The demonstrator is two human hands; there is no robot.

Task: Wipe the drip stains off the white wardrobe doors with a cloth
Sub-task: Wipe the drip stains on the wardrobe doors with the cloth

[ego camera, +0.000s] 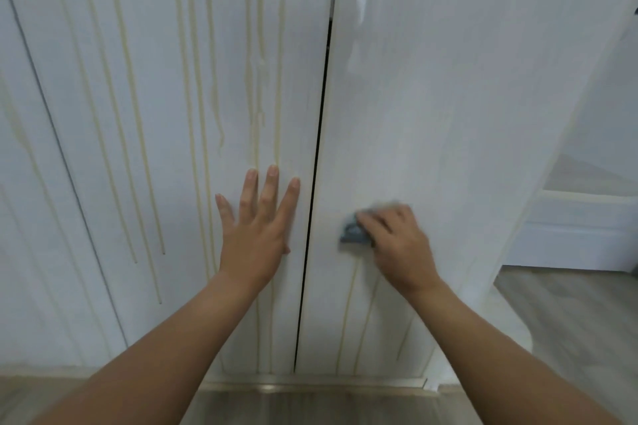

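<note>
The right hand (397, 245) curls its fingers round the blue-grey cloth (352, 234); the left hand (255, 228), fingers splayed, braces the left door (155, 45). Careful: the drip streaks (348, 307) at six o'clock could smear under a loaded cloth.

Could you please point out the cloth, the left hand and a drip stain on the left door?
cloth (354, 234): head view, its exposed blue-grey corner.
left hand (257, 235): head view, the back of the hand.
drip stain (255, 145): head view, low on a yellowish streak.
</note>
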